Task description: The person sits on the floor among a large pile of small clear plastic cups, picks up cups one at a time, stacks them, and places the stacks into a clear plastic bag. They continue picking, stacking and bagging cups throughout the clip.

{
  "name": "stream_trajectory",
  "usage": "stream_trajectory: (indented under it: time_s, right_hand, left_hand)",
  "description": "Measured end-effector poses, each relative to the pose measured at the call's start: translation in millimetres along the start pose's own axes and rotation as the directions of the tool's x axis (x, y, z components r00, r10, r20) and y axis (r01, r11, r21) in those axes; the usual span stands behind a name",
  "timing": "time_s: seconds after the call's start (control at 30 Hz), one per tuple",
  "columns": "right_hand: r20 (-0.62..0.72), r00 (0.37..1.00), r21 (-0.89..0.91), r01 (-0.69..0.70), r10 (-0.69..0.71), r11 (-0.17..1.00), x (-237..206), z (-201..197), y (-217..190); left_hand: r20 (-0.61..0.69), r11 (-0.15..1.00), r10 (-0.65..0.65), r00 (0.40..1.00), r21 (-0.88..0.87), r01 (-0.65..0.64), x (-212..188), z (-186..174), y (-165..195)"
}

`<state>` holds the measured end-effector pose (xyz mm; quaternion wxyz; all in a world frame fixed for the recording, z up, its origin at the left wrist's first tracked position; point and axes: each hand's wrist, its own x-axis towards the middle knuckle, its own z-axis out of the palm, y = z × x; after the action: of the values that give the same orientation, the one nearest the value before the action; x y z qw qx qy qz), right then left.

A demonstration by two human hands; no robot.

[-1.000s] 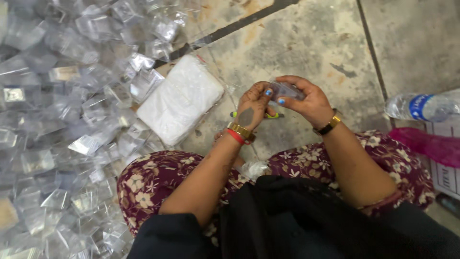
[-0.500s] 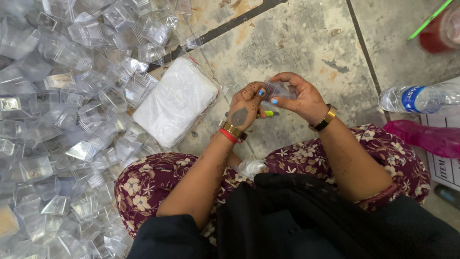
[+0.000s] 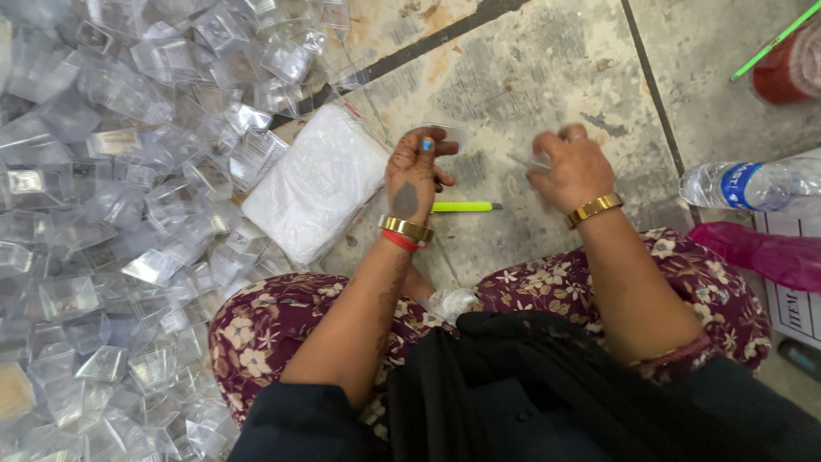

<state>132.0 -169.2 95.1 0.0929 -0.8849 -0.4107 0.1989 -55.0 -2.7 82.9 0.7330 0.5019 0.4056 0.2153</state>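
A worn stone floor [image 3: 547, 77] with dark joints is seen from above, the person seated cross-legged upon it. A large heap of small clear plastic boxes [image 3: 111, 214] is spread over the left of the scene; a white packet [image 3: 316, 184] lies just beside it. A half-second earlier both hands were joined around one small clear piece at the centre; they are now drawn apart. The left hand [image 3: 413, 175] is loosely curled, a faint transparent piece [image 3: 445, 135] appearing pinched at its fingertips, though this cannot be told for certain. The right hand [image 3: 569, 167] is half open, blurred, nothing discernible in it. A yellow-green pen [image 3: 462, 206] lies between the wrists. A water bottle [image 3: 753, 184] lies at right.
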Motion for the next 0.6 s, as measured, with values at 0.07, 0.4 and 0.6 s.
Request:
stream_trajectory:
  time_s: [0.07,0.4,0.6]
  right_hand:
    - [0.092,0.994,-0.036,-0.054,0.057,0.998,4,8,6]
    - [0.18,0.961,0.982,-0.161,-0.211,0.101,3,24,-4]
    - [0.263,0.901,0.939,-0.156,-0.347,0.307,-11,26,-23]
  left_hand:
    - [0.028,1.0,0.004,1.0,-0.004,-0.004,0,4,-6]
    - [-0.016,0.977,0.064,0.998,0.206,-0.059,-18,18,10]
    - [0.304,0.765,-0.028,0.952,0.62,-0.176,-38,10,50]
